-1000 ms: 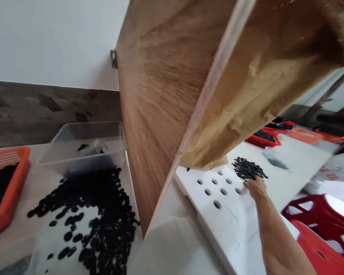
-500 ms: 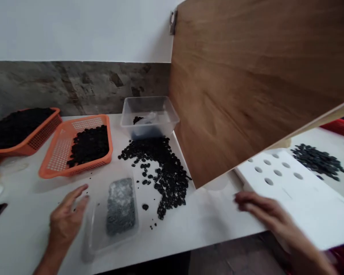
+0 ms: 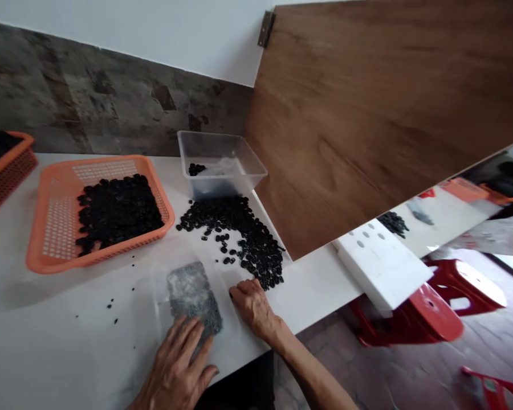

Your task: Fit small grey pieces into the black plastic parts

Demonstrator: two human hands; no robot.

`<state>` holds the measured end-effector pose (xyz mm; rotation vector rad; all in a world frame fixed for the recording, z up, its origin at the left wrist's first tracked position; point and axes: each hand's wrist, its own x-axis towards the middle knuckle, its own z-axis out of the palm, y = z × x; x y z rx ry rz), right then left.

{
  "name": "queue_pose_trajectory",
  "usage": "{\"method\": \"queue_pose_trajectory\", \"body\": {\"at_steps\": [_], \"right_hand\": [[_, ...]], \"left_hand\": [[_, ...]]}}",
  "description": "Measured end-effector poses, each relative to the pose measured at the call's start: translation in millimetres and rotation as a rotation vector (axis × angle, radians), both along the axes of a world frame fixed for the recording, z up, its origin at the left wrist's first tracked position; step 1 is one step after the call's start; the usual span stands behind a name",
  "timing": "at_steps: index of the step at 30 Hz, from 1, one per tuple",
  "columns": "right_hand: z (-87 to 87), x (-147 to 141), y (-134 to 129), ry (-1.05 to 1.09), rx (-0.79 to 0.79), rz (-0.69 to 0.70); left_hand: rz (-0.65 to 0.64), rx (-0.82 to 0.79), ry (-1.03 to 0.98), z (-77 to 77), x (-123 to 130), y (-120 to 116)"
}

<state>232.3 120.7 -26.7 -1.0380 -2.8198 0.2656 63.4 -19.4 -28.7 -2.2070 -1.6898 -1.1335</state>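
Note:
My left hand point(image 3: 177, 364) lies palm down with fingers extended over the near edge of a grey, rough-looking rectangular slab point(image 3: 192, 290) dusted with white. That slab sits in a shallow clear plastic tray point(image 3: 159, 307). To its right, my right hand point(image 3: 253, 307) is closed, its fingers curled and pressed together by the tray's right side. A dark spot shows at its fingertips, but I cannot make out what it is. Just beyond this hand spreads a heap of small, shiny black pieces point(image 3: 256, 245) on the white table point(image 3: 89, 364).
An orange basket point(image 3: 47, 228) of black pieces stands left, another orange basket point(image 3: 15, 171) beyond it. A clear bin point(image 3: 228, 185) sits behind the heap. A hinged wooden panel point(image 3: 346, 114) overhangs the right side. Further right are a white box with holes point(image 3: 380, 262) and red stools point(image 3: 436, 313).
My left hand has moved right onto the slab. My right hand has come in from the far right to the heap and closed. The view has turned, bringing red stools into sight.

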Motion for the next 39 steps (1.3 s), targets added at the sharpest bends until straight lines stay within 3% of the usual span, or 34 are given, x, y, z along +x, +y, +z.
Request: {"method": "queue_pose_trajectory", "body": {"at_steps": [3, 6, 9, 11, 16, 19, 23, 25, 27, 30, 33, 35, 39], "right_hand": [[4.1, -4.4, 3.4, -0.021, 0.017, -0.043], [10.3, -9.4, 24.2, -0.014, 0.037, -0.093], [11.3, -14.5, 53.5, 0.008, 0.066, -0.168], [7.5, -17.8, 69.0, 0.014, 0.051, -0.157], [-3.8, -24.4, 81.1, 0.056, -0.001, -0.093], [-0.6, -27.0, 79.9, 0.105, -0.028, -0.073], [18.9, -23.6, 66.0, 0.19, -0.077, -0.094], [31.1, -17.3, 51.5, 0.252, -0.102, -0.128], [41.5, -9.5, 34.4, 0.32, -0.127, -0.157], [50.2, -1.1, 10.8, 0.41, -0.185, -0.15], [53.3, -3.1, -7.7, 0.534, -0.353, -0.124], [55.0, -10.3, -18.8, 0.61, -0.484, -0.116], [56.7, -29.3, -37.7, 0.765, -0.707, -0.142]], "left_hand": [[-0.053, 0.1, -0.03, 4.1, -9.6, 4.4], [-0.145, 0.158, 0.053, 19.5, -36.0, 8.6], [-0.017, 0.114, -0.043, 28.1, -66.1, -1.8], [0.072, 0.05, -0.143, 24.9, -77.6, -19.2], [0.126, -0.072, -0.215, 7.1, -68.7, -62.7], [0.27, -0.026, -0.286, 13.5, -54.3, -56.4], [0.333, -0.005, -0.031, 39.8, -37.5, -15.4], [0.292, -0.243, 0.11, 46.9, -27.8, 6.7], [0.25, -0.364, 0.135, 44.5, -18.4, 24.2], [0.235, -0.431, 0.084, 28.5, -11.1, 39.3], [0.221, -0.491, -0.032, 16.0, -14.9, 43.8], [0.192, -0.534, -0.137, 17.0, -21.1, 44.5], [0.125, -0.602, -0.424, 33.8, -34.5, 45.6]]}}
